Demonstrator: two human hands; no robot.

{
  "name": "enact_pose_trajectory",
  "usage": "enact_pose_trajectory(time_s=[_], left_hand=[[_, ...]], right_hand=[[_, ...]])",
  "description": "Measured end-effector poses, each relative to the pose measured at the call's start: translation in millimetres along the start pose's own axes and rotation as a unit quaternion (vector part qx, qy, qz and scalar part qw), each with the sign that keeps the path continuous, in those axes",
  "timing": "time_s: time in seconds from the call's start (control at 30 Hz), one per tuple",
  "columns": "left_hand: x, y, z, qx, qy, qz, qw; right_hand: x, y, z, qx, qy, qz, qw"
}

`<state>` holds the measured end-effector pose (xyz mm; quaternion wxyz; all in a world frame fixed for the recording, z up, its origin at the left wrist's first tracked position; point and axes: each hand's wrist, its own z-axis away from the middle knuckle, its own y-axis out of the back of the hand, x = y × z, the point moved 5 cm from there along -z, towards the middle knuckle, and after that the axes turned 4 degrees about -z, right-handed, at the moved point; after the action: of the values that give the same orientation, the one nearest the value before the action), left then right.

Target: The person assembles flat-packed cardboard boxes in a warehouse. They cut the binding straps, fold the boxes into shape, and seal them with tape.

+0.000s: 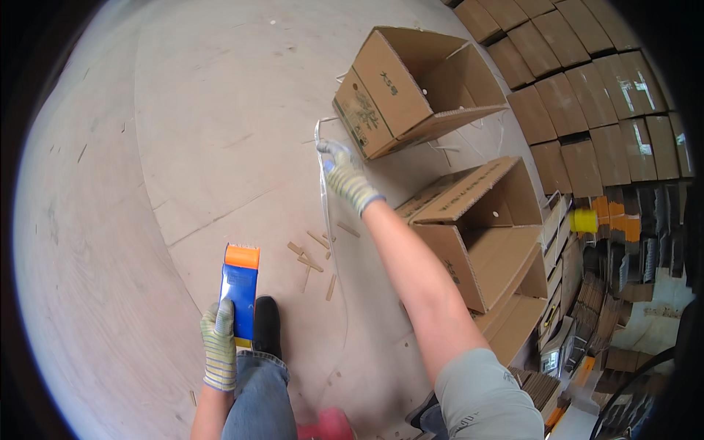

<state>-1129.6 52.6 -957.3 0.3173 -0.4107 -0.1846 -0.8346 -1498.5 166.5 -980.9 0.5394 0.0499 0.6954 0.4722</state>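
Observation:
My left hand, in a striped knit glove, is closed around the lower side of a blue tape dispenser with an orange top end, held upright above my shoe. My right arm stretches forward. The gloved right hand is beside the near left corner of an open cardboard box, with fingers extended and somewhat apart. Its fingertips come close to a thin white strap that runs toward me; whether they touch it I cannot tell. The box lies on its side, its opening facing right.
More open cardboard boxes lie on their sides under and beyond my right arm. Small wooden or cardboard strips are scattered on the pale floor. Stacked closed cartons stand at the far right, with folded cardboard stacks nearer.

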Motion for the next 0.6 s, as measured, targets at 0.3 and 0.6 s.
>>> enact_pose_trajectory(time_s=[0.3,0.6], left_hand=[[-7.7,13.5,-12.7,0.018,0.025,-0.065,0.997],[9.5,-5.6,-23.2,-0.019,0.038,-0.053,0.998]], right_hand=[[10.3,34.6,-103.5,0.217,0.071,0.036,0.973],[8.0,11.9,-115.5,0.087,-0.027,0.163,0.982]])
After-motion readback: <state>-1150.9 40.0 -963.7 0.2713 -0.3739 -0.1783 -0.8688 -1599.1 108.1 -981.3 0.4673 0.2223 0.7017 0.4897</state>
